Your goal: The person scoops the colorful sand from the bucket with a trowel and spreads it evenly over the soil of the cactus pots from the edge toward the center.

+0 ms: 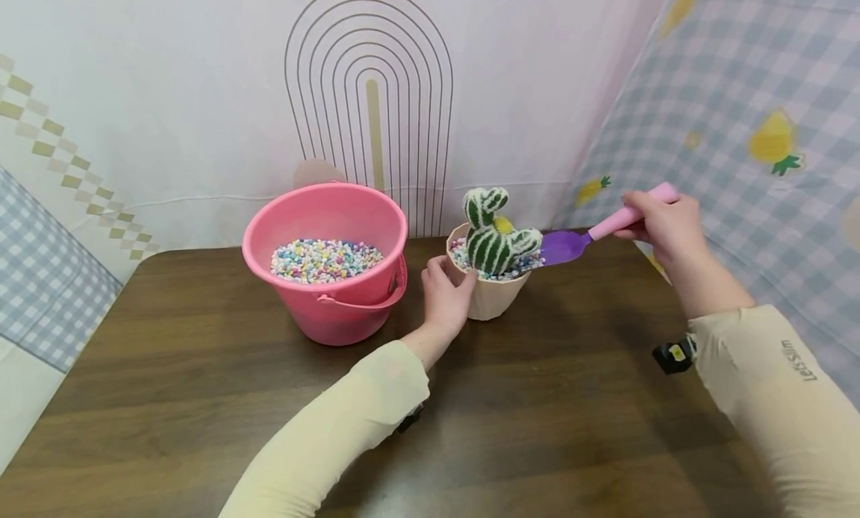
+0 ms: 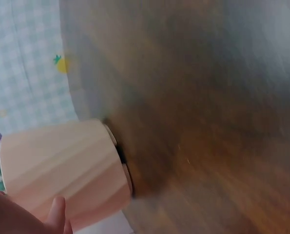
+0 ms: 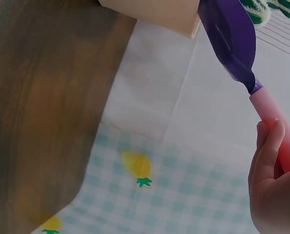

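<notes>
A knitted green cactus (image 1: 493, 242) with white stripes and a yellow flower stands in a cream plant pot (image 1: 493, 300) filled with small colored beads. My left hand (image 1: 446, 298) holds the pot at its left side; in the left wrist view a digit of the left hand (image 2: 25, 217) lies against the ribbed pot wall (image 2: 62, 165). With my right hand (image 1: 672, 227) I grip the pink handle of a small trowel (image 1: 564, 247). Its purple blade tips into the pot's right side, and the tip is hard to make out among the beads. The right wrist view shows the blade (image 3: 232, 41) over the pot's rim.
Left of the pot stands a pink bucket (image 1: 336, 309) with beads (image 1: 325, 260) in it, its handle hanging down in front. Both containers are on a dark wooden table (image 1: 201, 384). Printed cloth (image 1: 524, 92) hangs behind, and checked cloth (image 1: 725, 130) hangs at the right.
</notes>
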`<state>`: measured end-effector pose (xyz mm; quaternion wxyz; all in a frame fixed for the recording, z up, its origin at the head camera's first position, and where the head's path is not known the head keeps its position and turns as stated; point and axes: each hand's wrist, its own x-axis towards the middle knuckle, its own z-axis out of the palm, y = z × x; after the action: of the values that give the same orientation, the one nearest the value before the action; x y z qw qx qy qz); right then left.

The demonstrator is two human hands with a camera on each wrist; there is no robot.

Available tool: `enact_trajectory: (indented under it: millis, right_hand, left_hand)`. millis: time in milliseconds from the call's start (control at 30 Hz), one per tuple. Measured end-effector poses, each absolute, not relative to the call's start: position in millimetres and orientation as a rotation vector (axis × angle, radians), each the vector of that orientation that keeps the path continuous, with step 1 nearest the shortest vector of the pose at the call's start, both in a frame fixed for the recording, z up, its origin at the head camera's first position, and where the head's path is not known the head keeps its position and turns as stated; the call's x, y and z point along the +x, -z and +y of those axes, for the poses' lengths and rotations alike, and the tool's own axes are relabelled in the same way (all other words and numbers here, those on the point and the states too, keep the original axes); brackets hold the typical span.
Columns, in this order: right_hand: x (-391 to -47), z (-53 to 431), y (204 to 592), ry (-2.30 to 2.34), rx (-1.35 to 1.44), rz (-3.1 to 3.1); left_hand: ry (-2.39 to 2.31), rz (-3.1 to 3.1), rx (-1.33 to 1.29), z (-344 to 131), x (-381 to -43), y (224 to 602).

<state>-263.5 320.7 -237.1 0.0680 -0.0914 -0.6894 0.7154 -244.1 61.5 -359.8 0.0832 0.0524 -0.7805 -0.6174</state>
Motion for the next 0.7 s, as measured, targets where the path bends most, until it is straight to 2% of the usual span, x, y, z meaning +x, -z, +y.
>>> enact_trajectory:
  millis: [300,700]
  right_hand:
    - [-265,317,219,-2.018,-0.243,-2.119]
    - [-260,329,218,-2.038,-0.337,-2.033]
  left_hand:
    - [1.881,-2.330,0.180,64,-249,355]
    - [1.875,-2.439,0.114,50,-259,352]
